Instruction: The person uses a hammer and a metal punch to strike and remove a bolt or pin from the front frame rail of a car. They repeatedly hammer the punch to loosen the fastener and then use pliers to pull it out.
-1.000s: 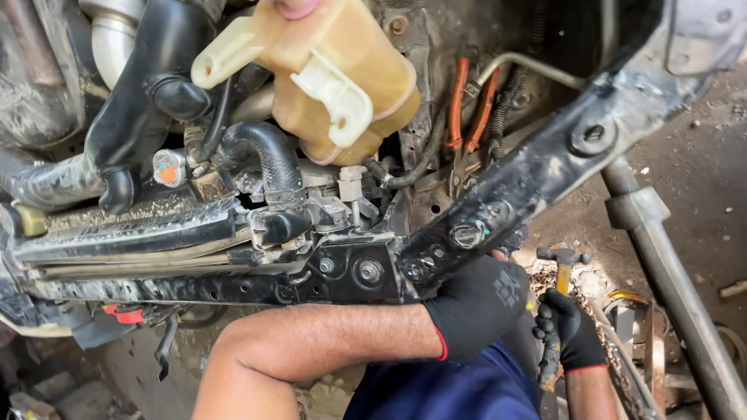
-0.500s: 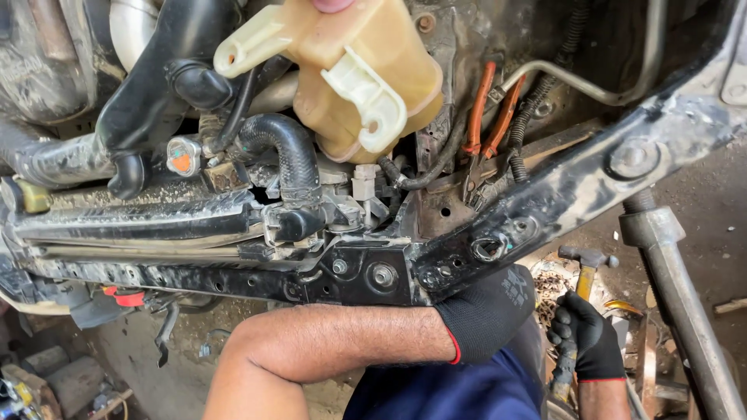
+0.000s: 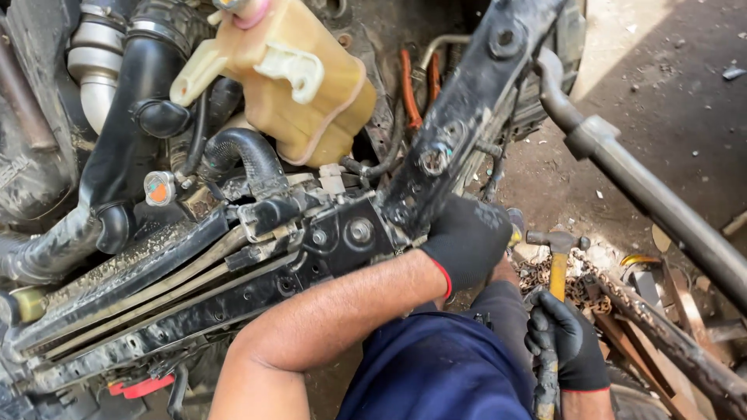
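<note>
- The left hand (image 3: 464, 243), in a black glove, is pressed onto the bent black crossmember (image 3: 475, 101) just where it meets the radiator support (image 3: 194, 280); the grip is wrapped over the metal edge, fingers closed on it.
- The right hand (image 3: 564, 342), also gloved, has its grip shut round the wooden shaft of a hammer (image 3: 556, 268), the steel head up and to the right of the left hand, near it but not touching the car.
- From where I stand, a good strike would want the left hand kept bracing the crossmember but with fingers clear of the line of the hammer head; they sit close to the likely striking spot.
- The yellowed coolant reservoir (image 3: 299, 85) and the black rubber hose (image 3: 245, 155) lie just behind the joint; a glancing blow could crack the plastic, so short, square blows aimed at the metal seem wiser than a full swing.
- The bolt heads (image 3: 359, 230) on the support bracket are right beside the left wrist; I would keep the hammer face off those.
- A long grey steel bar (image 3: 646, 194) crosses on the right, above the hammer, and may limit the backswing.
- Rusty chain and scrap (image 3: 580, 284) lie on the ground under the hammer, so footing there looks poor.
</note>
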